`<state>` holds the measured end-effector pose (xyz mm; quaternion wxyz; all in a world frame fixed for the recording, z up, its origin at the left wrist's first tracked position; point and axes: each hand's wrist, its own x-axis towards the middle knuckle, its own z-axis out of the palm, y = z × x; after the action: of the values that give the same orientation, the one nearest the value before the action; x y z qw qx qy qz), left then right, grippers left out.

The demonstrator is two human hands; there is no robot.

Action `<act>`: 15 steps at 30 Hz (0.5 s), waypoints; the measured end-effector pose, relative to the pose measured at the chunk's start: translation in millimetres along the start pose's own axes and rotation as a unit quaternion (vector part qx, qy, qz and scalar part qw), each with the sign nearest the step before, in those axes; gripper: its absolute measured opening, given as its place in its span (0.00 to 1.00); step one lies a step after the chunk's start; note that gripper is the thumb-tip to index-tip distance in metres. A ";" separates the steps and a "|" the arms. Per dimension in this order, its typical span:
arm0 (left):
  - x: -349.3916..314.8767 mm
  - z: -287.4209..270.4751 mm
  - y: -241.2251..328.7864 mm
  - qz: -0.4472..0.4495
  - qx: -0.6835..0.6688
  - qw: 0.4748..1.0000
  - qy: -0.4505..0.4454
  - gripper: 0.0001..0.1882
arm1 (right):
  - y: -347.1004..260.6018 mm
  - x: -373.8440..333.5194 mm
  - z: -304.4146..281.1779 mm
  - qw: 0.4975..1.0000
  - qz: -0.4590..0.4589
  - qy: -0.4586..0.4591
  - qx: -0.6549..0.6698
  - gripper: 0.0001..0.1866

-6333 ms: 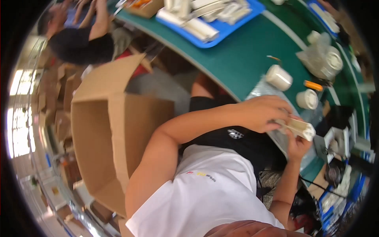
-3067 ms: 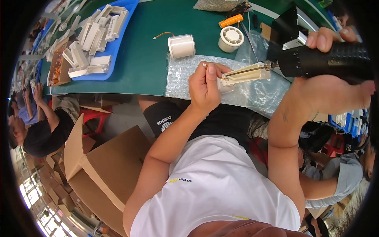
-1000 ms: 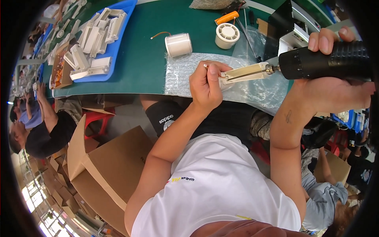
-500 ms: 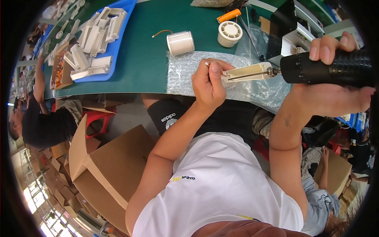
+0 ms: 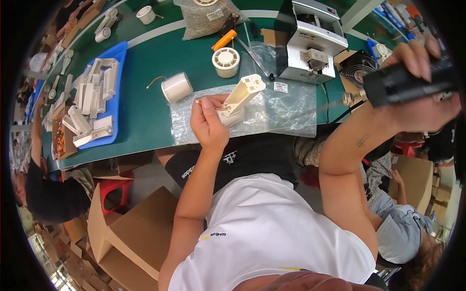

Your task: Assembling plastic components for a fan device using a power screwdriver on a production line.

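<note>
My left hand (image 5: 208, 121) is closed around a white plastic handle housing (image 5: 246, 93) joined to a round white base, just above the bubble wrap. A thin wire with a small connector sticks out by my thumb. My right hand (image 5: 420, 115) grips a black electric screwdriver (image 5: 388, 88) at the right. Its bit points left and is apart from the housing; both tool and fingers are partly blurred. Left of the housing lies a white cylinder (image 5: 176, 88) with a wire. Behind it stands another white cylinder with a slotted top (image 5: 226, 61).
A blue tray (image 5: 120, 72) of white plastic parts sits at the left, beside a small carton. Bubble wrap (image 5: 286, 114) covers the front edge. At the back are an orange-handled tool (image 5: 224, 40), a bag of screws (image 5: 208, 22) and a black-and-silver machine (image 5: 310, 43). Co-workers sit on both sides.
The screwdriver has drawn back to the right, and its bit has come out of the housing. My left hand has tilted the housing's far end upward. The view has shifted.
</note>
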<state>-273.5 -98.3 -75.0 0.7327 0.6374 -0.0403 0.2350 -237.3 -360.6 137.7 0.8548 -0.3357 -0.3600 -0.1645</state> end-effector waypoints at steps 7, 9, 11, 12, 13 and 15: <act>2.8 5.2 -3.3 0.019 0.013 1.000 -0.018 0.18 | 60.1 33.6 -1.3 0.809 -0.255 0.177 -0.500 0.16; 3.0 4.4 -3.4 0.024 0.022 0.999 -0.016 0.19 | 62.9 38.7 -16.4 0.810 -0.266 0.075 -0.517 0.19; 3.1 3.8 -3.3 0.033 0.031 0.999 -0.019 0.19 | 66.5 39.6 -24.0 0.825 -0.241 0.055 -0.509 0.19; 2.9 4.0 -4.0 0.033 0.032 0.999 -0.017 0.19 | 66.2 39.3 -20.3 0.840 -0.216 0.085 -0.491 0.18; 2.6 3.8 -5.1 0.035 0.026 0.999 -0.020 0.19 | 64.7 37.6 -14.5 0.853 -0.191 0.114 -0.472 0.17; 2.5 1.9 -4.4 0.038 0.025 0.999 -0.015 0.19 | 65.6 33.3 8.2 0.831 -0.116 0.270 -0.472 0.15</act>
<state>-269.1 -99.7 -77.7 0.7068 0.6566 -0.0692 0.2540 -184.3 -309.0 136.3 0.6297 -0.5966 -0.0300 -0.4966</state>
